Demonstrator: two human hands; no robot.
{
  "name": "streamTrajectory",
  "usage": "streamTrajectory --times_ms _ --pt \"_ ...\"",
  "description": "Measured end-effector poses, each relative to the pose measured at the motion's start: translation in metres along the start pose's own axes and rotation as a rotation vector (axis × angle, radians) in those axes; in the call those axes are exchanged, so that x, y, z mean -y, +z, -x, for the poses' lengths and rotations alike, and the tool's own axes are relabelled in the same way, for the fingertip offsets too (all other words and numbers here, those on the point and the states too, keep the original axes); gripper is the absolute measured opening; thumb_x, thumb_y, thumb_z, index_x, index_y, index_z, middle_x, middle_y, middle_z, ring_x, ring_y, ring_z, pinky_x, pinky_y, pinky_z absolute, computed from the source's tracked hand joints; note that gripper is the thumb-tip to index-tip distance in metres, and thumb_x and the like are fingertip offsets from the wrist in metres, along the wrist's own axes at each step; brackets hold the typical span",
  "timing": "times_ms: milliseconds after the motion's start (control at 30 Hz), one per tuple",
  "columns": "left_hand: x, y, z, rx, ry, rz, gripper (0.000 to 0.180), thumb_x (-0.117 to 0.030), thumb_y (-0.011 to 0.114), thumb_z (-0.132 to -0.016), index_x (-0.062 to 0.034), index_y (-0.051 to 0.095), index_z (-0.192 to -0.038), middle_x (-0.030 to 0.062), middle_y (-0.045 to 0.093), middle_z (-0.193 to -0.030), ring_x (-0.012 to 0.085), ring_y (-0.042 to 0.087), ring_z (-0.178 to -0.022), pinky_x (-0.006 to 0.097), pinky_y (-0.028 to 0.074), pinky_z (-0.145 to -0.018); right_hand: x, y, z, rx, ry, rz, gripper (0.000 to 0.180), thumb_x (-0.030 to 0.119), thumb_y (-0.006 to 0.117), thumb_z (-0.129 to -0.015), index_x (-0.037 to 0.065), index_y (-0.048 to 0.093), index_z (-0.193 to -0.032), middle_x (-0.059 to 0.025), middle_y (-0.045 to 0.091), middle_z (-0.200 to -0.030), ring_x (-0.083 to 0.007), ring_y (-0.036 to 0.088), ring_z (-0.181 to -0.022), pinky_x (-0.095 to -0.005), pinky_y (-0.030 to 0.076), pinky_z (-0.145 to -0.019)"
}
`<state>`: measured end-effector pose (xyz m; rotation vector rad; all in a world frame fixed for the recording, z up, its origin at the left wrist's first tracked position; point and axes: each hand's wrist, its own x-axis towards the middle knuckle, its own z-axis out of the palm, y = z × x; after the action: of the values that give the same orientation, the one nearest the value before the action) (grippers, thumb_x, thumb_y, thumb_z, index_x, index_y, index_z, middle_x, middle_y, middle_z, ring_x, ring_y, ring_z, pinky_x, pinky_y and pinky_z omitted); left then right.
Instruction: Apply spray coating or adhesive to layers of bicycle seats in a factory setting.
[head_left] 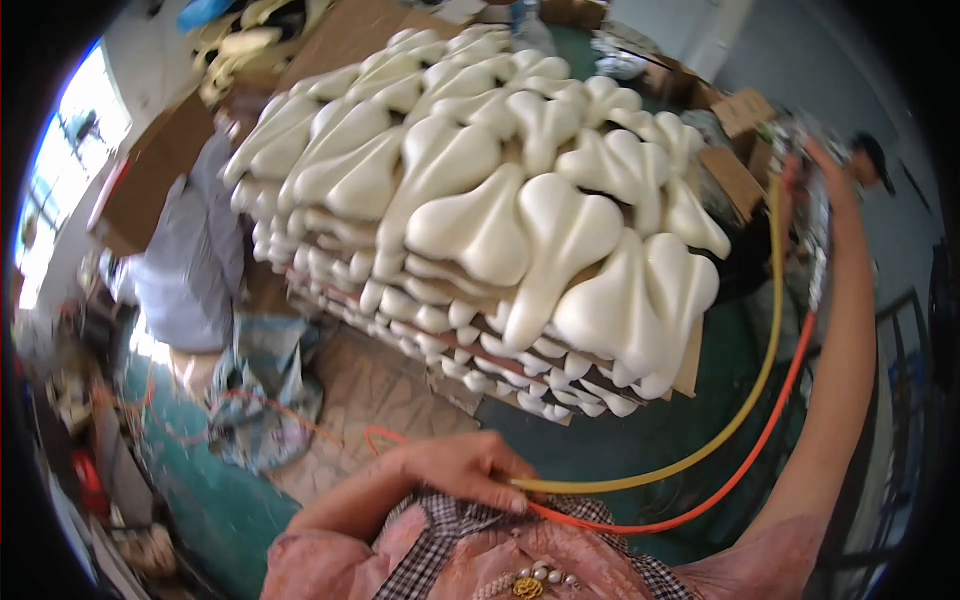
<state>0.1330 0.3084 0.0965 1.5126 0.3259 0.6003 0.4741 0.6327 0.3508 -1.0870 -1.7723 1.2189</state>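
Note:
A big stack of cream-white foam bicycle saddle pads (465, 235) lies in layers in front of me. My left hand (470, 468) is closed at my waist around a yellow hose (745, 410) and an orange hose (770, 425). Both hoses curve out to the right and climb toward my right hand (822, 162). That hand is raised on an outstretched arm at the far right, beyond the stack's right side. It grips a hose-fed spray gun (795, 140), partly silver; blur hides its details and the fingers. Silver wrapping (822, 265) covers the upper orange hose.
Cardboard sheets (690, 355) show beneath the pads. White sacks (185, 270) and a leaning cardboard box (155, 175) stand on the left, with a crumpled grey-green sack (265, 390) on the floor. More boxes (743, 112) and a person in a dark cap (872, 160) are at the back right.

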Motion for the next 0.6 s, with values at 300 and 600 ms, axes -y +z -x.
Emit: streamTrajectory --times_ms 300,600 --pt "0.081 -0.070 0.048 -1.102 -0.363 0.005 0.033 -0.031 0.053 -0.088 -0.0025 0.062 -0.100 0.0051 0.065 -0.089 0.0127 0.059 -0.076 0.027 0.047 -0.070 -0.177 0.097 0.299 -0.198 -0.154 -0.396 0.056 0.049 0.042 -0.086 -0.004 0.047 -0.101 -0.0131 0.054 -0.072 -0.0199 0.052 -0.054 -0.0288 0.044 -0.047" --pt "0.093 -0.262 0.111 -1.457 0.251 0.562 0.019 -0.014 0.046 -0.084 -0.0006 0.055 -0.094 0.0123 0.060 -0.088 0.0303 0.055 -0.091 0.045 0.046 -0.082 -0.277 0.166 0.486 -0.541 0.629 -0.343 0.028 0.024 0.059 -0.083 0.003 0.055 -0.102 -0.0065 0.060 -0.073 -0.0158 0.060 -0.062 -0.0277 0.047 -0.046"
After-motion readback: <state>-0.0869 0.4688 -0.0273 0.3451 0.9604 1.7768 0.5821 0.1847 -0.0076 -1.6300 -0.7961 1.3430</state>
